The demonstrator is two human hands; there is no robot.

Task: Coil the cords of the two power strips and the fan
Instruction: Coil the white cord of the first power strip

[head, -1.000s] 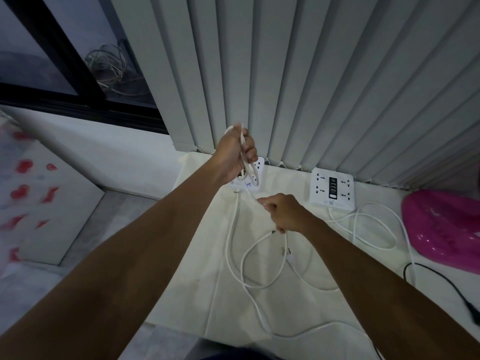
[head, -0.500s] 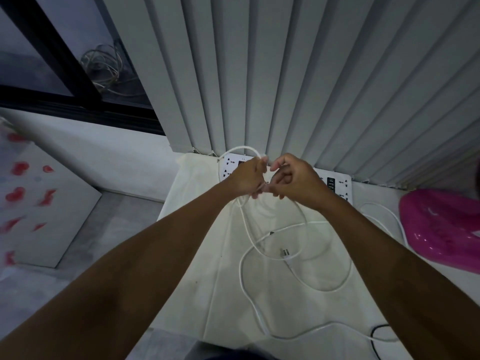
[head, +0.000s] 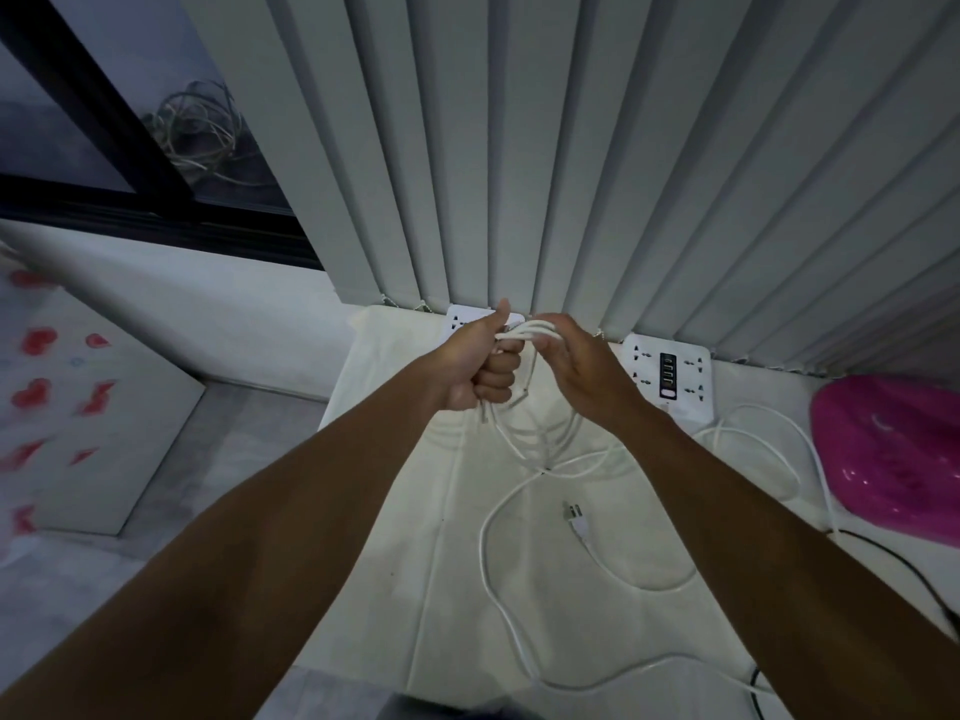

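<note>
My left hand (head: 480,368) is a fist gripping several loops of a white cord (head: 524,332), thumb up. My right hand (head: 576,371) pinches the same cord bundle just to the right of it. The loops hang below both hands over the white table (head: 395,563). The first power strip (head: 460,322) lies behind my hands, mostly hidden. The second power strip (head: 667,379) lies flat to the right, by the blinds. The cord's loose tail runs down the table, ending in a white plug (head: 575,519).
A pink glossy object (head: 893,454) sits at the right edge, with a black cable (head: 904,563) below it. Vertical grey blinds (head: 571,148) hang behind the table. The floor and a red-patterned panel (head: 52,407) lie to the left.
Both hands stay together at the cord bundle, with more loops gathered in my left fist. The plug has slid toward the table's middle and the loose cord has shortened.
</note>
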